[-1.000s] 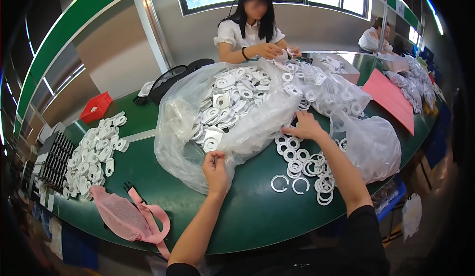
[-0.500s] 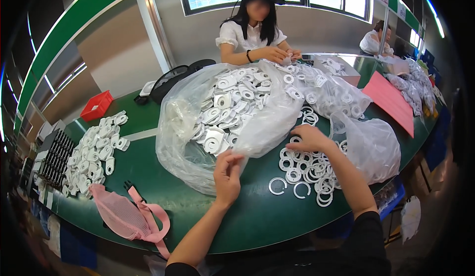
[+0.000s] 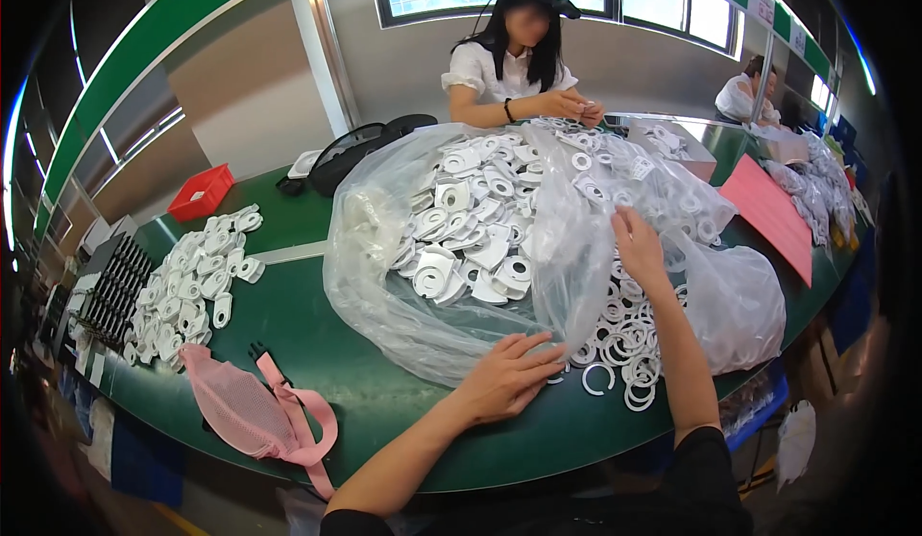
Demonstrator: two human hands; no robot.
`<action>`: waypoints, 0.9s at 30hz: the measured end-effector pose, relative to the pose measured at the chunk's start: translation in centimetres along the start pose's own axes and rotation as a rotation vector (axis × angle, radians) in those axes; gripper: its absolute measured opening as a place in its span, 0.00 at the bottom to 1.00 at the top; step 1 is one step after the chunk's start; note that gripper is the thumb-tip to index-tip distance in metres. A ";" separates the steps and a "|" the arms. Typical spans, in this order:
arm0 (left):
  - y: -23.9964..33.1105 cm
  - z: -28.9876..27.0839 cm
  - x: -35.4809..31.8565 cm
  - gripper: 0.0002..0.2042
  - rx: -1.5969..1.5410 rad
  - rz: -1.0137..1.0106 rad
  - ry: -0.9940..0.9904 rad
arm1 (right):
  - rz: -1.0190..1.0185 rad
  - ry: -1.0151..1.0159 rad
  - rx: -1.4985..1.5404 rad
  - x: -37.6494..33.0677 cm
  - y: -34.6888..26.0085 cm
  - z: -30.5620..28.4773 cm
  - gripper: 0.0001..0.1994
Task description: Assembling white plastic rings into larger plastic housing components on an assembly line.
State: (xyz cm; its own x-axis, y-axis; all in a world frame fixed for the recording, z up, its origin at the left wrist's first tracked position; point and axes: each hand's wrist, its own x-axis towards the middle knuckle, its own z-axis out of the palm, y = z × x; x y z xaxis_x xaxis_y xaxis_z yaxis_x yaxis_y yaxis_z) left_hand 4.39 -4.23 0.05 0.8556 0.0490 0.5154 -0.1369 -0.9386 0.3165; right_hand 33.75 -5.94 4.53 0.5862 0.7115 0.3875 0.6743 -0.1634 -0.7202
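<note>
A large clear plastic bag (image 3: 379, 320) lies wide open on the table, with a heap of white plastic parts (image 3: 471, 219) inside, each with a round hole. My left hand (image 3: 509, 379) rests on the bag's near edge, palm down, its fingers stretched out. At the bag's right edge, my right hand (image 3: 642, 253) has its fingers closed on the film; the fingertips are partly hidden. Loose white rings (image 3: 629, 344) lie beneath and beside my right forearm, some of them covered by the bag's edge.
A second pile of white parts (image 3: 192, 281) lies at the left beside stacked black trays (image 3: 113, 286). Nearer are a pink mesh bag (image 3: 240, 406) and, farther back, a red bin (image 3: 202, 192). A filled plastic bag (image 3: 735, 305) and pink sheet (image 3: 768, 214) are at right. A co-worker (image 3: 514, 75) sits opposite.
My left hand has moved right along the bag's near edge and flattened out. My right hand has gone from the rings up to the bag's edge. The bag's edge now covers some rings.
</note>
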 end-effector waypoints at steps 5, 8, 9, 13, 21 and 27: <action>-0.6 1.0 -0.4 0.15 -0.010 -0.012 -0.043 | -0.127 0.022 -0.274 1.3 -2.1 5.5 0.39; -0.7 0.9 -0.8 0.14 -0.021 -0.030 -0.050 | -0.054 -0.158 -0.469 1.5 -2.1 6.9 0.40; -0.6 0.9 -0.8 0.14 -0.029 -0.035 -0.052 | 0.006 -0.244 -0.515 1.8 -1.6 7.4 0.38; -1.1 1.4 -1.0 0.14 -0.025 -0.054 -0.024 | 0.092 -0.178 -0.268 5.5 5.0 5.8 0.22; -0.4 0.3 -0.4 0.26 -0.163 -0.210 0.098 | 0.178 0.389 0.192 4.1 9.6 5.3 0.17; -0.5 0.2 -0.7 0.26 -0.154 -0.212 0.037 | -0.521 -0.003 -0.161 3.0 1.7 4.7 0.25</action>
State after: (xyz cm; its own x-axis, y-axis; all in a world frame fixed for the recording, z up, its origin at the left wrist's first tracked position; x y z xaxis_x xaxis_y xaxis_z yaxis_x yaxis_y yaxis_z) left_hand 3.96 -3.86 -0.66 0.8549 0.2541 0.4523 -0.0332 -0.8432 0.5365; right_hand 34.55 -0.87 1.76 0.1550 0.7283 0.6675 0.9356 0.1087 -0.3359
